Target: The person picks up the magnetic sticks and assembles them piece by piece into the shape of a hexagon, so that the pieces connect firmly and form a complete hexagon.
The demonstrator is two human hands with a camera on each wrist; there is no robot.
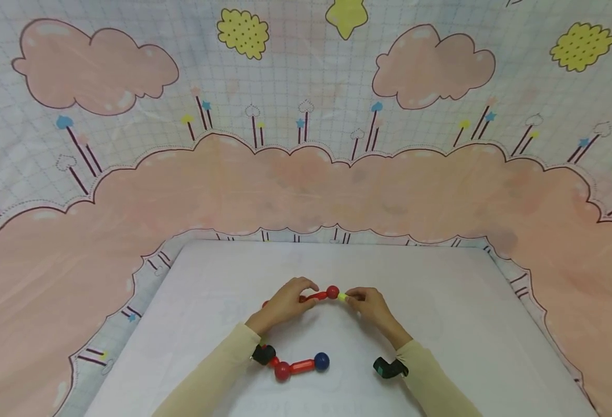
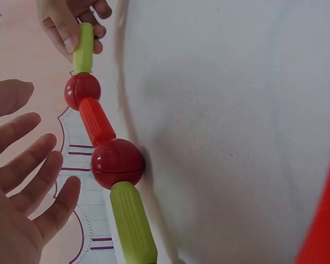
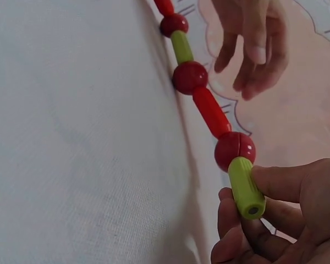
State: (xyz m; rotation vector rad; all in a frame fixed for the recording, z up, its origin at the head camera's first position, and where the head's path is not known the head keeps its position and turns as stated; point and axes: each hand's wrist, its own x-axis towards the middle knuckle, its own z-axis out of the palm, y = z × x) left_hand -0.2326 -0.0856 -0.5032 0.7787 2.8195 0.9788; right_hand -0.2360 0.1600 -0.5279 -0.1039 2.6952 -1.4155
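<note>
A chain of red balls, red rods and yellow-green rods lies across the far part of the white table. My right hand [image 1: 372,305] pinches the yellow-green rod [image 3: 245,190] at its right end between thumb and fingers. That rod's free end face shows in the right wrist view, and its other end meets a red ball [image 1: 332,292]. A red rod [image 3: 212,113] follows, then another red ball [image 2: 118,164] and a second yellow-green rod [image 2: 133,220]. My left hand [image 1: 288,302] hovers beside the chain, fingers spread and apart from it in the left wrist view.
Nearer the front, a red ball [image 1: 282,371], a red rod [image 1: 302,366] and a dark blue ball [image 1: 321,361] are joined in line. My left forearm and wrist camera partly cover the pieces on that side. A cloud-patterned cloth [image 1: 306,191] hangs behind the table [image 1: 441,301].
</note>
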